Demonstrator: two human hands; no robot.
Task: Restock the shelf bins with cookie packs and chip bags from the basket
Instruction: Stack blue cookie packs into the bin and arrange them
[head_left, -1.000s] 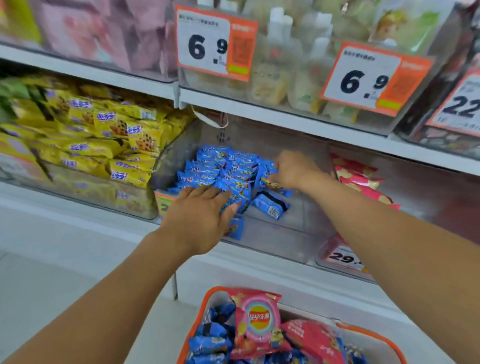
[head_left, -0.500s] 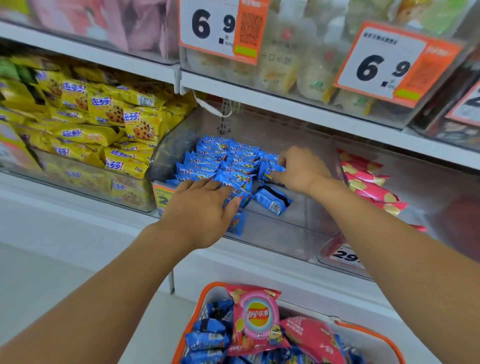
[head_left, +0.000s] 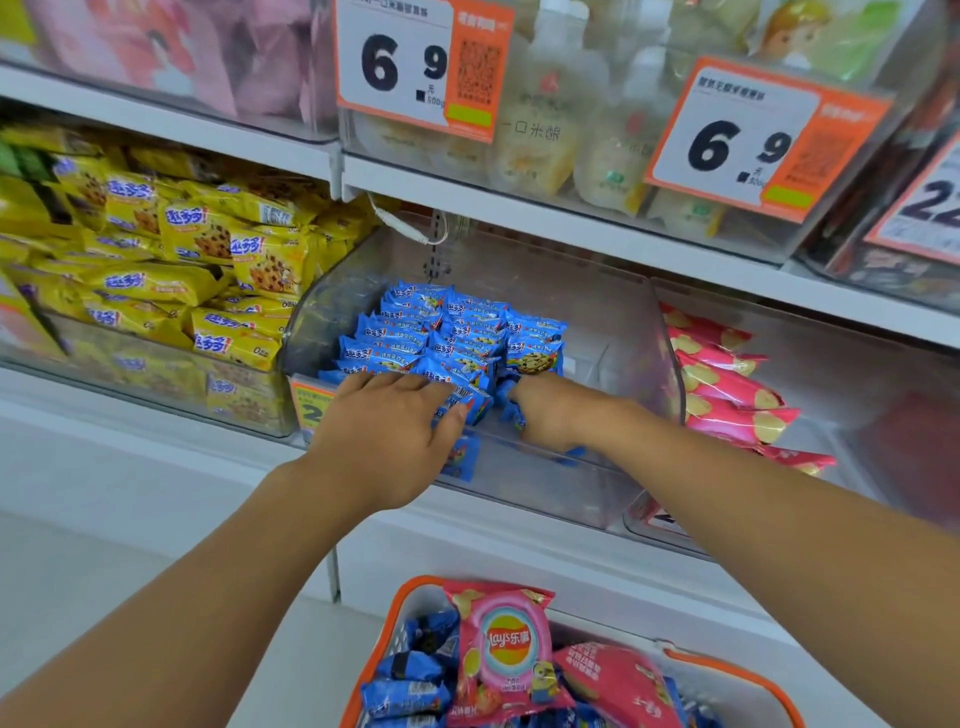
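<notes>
While only the head view is available, it shows both hands working inside the clear middle bin at centre frame. Left hand lies flat with fingers nearly straight, pressing on the front of the blue cookie packs; it grips nothing. Right hand sits just beside it, fingers curled down among loose blue packs at the bin's front edge; it appears to hold one or more, though the grasp itself is hidden. More blue packs and pink chip bags remain in the orange-rimmed basket at the bottom of the frame, so restocking is judged part done. Handling assessment: the cookie packs look light, with slick crinkly film and brittle contents; they are best taken across the flat body, several at once, without squeezing. The chip bags look air-filled and soft, best lifted by the top seam or cradled. Pink chip bags already lie in the bin at right of frame. Yellow cookie packs fill the bin at left. White shelf boards carry price tags along the upper row; pale floor shows at lower left.
</notes>
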